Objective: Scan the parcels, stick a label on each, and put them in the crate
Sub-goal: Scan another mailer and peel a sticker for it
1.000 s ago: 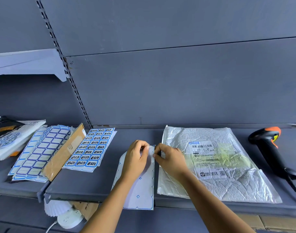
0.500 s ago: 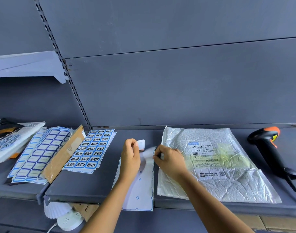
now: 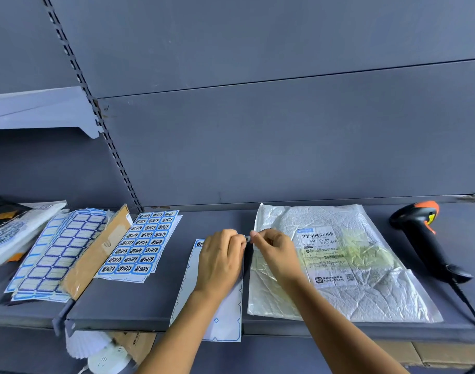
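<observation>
Grey metal shelf point(image 3: 150, 306) carries a white poly parcel point(image 3: 352, 292), with a barcode scanner point(image 3: 425, 238) to its right. Left hand point(image 3: 220, 260) and right hand point(image 3: 274, 255) both pinch a small label point(image 3: 248, 238) over the stripped sticker sheet point(image 3: 225, 319), just left of the parcel.

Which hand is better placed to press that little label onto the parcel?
The right hand, probably: it lies over the left edge of the parcel, and both hands pinch the label. The left hand sits over the backing sheet beside the parcel.
</observation>
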Tool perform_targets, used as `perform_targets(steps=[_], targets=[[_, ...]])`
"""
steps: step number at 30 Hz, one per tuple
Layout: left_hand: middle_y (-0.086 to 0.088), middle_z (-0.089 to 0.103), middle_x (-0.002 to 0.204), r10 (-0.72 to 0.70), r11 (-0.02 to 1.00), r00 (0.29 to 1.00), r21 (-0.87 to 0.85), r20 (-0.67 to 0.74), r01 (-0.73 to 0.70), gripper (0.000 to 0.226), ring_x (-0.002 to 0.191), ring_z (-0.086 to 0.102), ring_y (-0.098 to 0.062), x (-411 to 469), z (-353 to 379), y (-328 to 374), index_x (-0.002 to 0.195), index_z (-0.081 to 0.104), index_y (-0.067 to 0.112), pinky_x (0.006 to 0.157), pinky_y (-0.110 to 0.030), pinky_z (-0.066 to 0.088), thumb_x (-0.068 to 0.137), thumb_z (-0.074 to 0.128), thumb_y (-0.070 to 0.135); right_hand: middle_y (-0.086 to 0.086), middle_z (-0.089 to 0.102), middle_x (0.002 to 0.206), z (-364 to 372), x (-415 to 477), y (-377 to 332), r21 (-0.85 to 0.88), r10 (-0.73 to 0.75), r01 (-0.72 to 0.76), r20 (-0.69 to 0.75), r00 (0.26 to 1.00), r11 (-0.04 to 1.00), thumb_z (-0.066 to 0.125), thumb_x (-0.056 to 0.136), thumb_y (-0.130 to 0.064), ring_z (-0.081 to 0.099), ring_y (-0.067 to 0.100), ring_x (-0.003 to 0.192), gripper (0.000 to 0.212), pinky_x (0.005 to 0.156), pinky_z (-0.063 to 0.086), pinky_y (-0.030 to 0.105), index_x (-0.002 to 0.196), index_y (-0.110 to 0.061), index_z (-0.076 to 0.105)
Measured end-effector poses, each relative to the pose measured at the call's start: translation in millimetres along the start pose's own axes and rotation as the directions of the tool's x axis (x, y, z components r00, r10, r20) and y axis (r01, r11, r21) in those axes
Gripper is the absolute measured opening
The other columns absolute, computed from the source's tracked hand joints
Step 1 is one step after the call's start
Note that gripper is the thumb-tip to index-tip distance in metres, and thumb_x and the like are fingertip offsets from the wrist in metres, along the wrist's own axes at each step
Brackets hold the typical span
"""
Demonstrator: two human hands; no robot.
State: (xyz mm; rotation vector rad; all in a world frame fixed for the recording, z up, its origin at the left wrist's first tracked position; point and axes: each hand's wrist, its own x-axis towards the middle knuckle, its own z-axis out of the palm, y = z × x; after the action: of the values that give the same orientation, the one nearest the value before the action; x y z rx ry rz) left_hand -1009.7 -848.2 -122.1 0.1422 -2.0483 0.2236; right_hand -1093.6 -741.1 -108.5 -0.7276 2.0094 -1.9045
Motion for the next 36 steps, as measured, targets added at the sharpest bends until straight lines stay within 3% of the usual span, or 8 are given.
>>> perform_targets(steps=[8, 15, 19, 23, 27, 31, 34, 36], targets=[[0.002, 0.045, 0.093, -0.019, 0.998, 0.999, -0.055, 0.048, 0.022, 0.003, 0.076, 0.045, -0.018, -0.5, -0.1, -0.2, 0.091, 0.047, 0.018, 0.065, -0.03, 0.035, 0.094, 0.046, 0.02, -0.007, 0.044, 0.056, -0.7, 0.9, 2.4, 0.053, -0.017, 0.018, -0.019, 1.0, 0.998, 0.062, 0.091, -0.014, 0.035, 0.002, 0.05, 0.028, 0.053, 0.032, 0.02, 0.063, -0.017, 0.055], [0.003, 0.053, 0.074, -0.135, 0.967, 0.934, -0.16, 0.331, 0.197, 0.007, 0.067, 0.051, -0.023, -0.2, 3.9, -6.6, 0.079, 0.048, 0.019, 0.061, -0.031, 0.036, 0.086, 0.046, 0.021, -0.003, 0.045, 0.069, -26.1, 2.0, -20.0, 0.288, 0.029, 0.017, -0.155, 0.987, 0.958, 0.05, 0.097, -0.008, 0.044, 0.005, 0.058, 0.019, 0.055, 0.04, 0.012, 0.079, -0.015, 0.049], [0.006, 0.056, 0.075, -0.214, 0.927, 0.874, -0.19, 0.437, 0.322, 0.027, 0.066, 0.056, -0.022, 31.2, 4.4, 1.6, 0.078, 0.056, 0.018, 0.057, -0.031, 0.041, 0.086, 0.035, 0.034, -0.004, 0.044, 0.083, -84.2, 5.5, -37.2, -0.103, -0.179, 0.154, -0.325, 0.929, 0.983, 0.053, 0.096, -0.012, 0.048, -0.003, 0.068, 0.018, 0.067, 0.037, 0.018, 0.079, -0.017, 0.055], [0.006, 0.059, 0.094, -0.044, 0.924, 0.887, -0.319, 0.459, 0.21, 0.028, 0.08, 0.059, -0.02, 66.7, 5.6, 45.2, 0.093, 0.06, 0.02, 0.064, -0.029, 0.041, 0.091, 0.037, 0.035, 0.007, 0.053, 0.1, -156.1, 9.0, -17.9, -0.553, -0.087, -0.238, -0.497, 0.863, 0.799, 0.051, 0.093, -0.022, 0.053, 0.029, 0.102, 0.017, 0.083, 0.036, 0.036, 0.09, -0.015, 0.066], [0.004, 0.047, 0.126, 0.163, 0.934, 0.747, -0.344, 0.645, 0.093, 0.03, 0.103, 0.056, -0.022, 74.4, 27.9, 94.1, 0.124, 0.051, 0.021, 0.08, -0.032, 0.043, 0.096, 0.041, 0.03, 0.008, 0.052, 0.094, -182.2, -3.1, -0.2, -0.592, 0.079, -0.407, -0.5, 0.862, 0.696, 0.043, 0.088, -0.029, 0.052, 0.033, 0.095, 0.03, 0.077, 0.034, 0.037, 0.06, -0.019, 0.044], [0.002, 0.041, 0.135, 0.242, 0.939, 0.712, -0.344, 0.66, 0.0, 0.036, 0.106, 0.056, -0.027, 80.3, 46.0, 128.8, 0.13, 0.045, 0.016, 0.081, -0.037, 0.045, 0.097, 0.038, 0.027, 0.004, 0.053, 0.085, -178.1, -4.6, 11.9, -0.54, 0.082, -0.422, -0.542, 0.836, 0.728, 0.047, 0.087, -0.025, 0.052, 0.027, 0.083, 0.026, 0.071, 0.035, 0.033, 0.063, -0.018, 0.051], [0.002, 0.044, 0.142, 0.282, 0.933, 0.708, -0.358, 0.648, -0.043, 0.043, 0.096, 0.064, -0.032, 80.4, 57.6, 144.1, 0.133, 0.047, 0.013, 0.073, -0.039, 0.05, 0.094, 0.038, 0.028, 0.004, 0.056, 0.068, -180.1, 0.6, 10.9, -0.474, 0.116, -0.451, -0.581, 0.806, 0.756, 0.048, 0.088, -0.022, 0.053, 0.028, 0.074, 0.032, 0.064, 0.037, 0.032, 0.057, -0.012, 0.047], [0.003, 0.056, 0.134, 0.307, 0.932, 0.706, -0.352, 0.638, -0.086, 0.049, 0.07, 0.07, -0.024, 79.9, 65.4, 146.9, 0.122, 0.061, 0.014, 0.054, -0.029, 0.05, 0.084, 0.037, 0.033, 0.001, 0.052, 0.061, -180.5, 3.3, 8.7, -0.46, 0.141, -0.473, -0.589, 0.796, 0.751, 0.048, 0.088, -0.021, 0.051, 0.027, 0.069, 0.033, 0.061, 0.035, 0.031, 0.056, -0.011, 0.045]])
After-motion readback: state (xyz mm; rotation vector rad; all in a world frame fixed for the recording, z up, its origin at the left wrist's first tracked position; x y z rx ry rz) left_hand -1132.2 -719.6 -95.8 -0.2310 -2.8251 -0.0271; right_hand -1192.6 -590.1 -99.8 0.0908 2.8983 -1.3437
